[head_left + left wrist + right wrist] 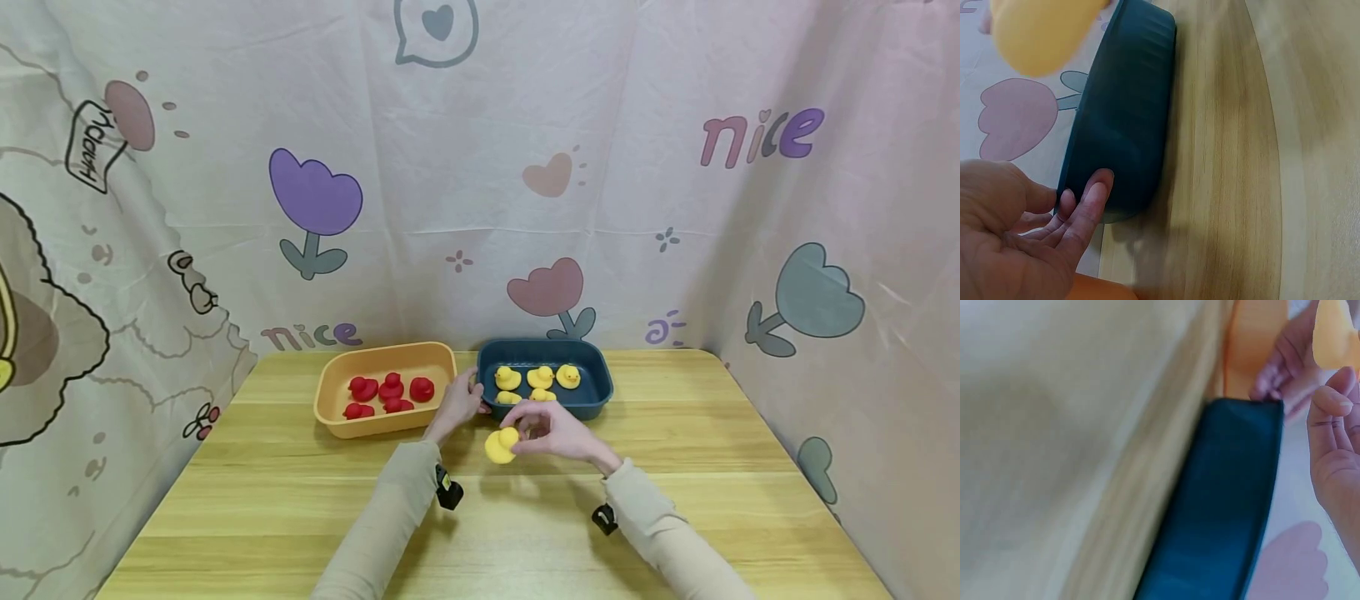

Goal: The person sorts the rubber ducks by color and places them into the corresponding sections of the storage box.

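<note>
In the head view my right hand (557, 432) pinches a yellow rubber duck (501, 446) above the table, just in front of the dark blue bin (592, 408). Several yellow ducks (568, 377) sit inside that bin. At the bin's left end is my left hand (456, 406); the left wrist view shows its thumb at the rim and its fingers on the outer wall (1125, 119). The held duck (1041, 34) looks blurred there. In the right wrist view the duck (1334, 334) is partly cut off by the frame edge above my right fingertips.
Left of the blue bin stands an orange bin (337, 421) with several red ducks (391, 387) in it. Both bins are on a wooden table (517, 533), near its far edge. A printed cloth (450, 167) hangs behind the table.
</note>
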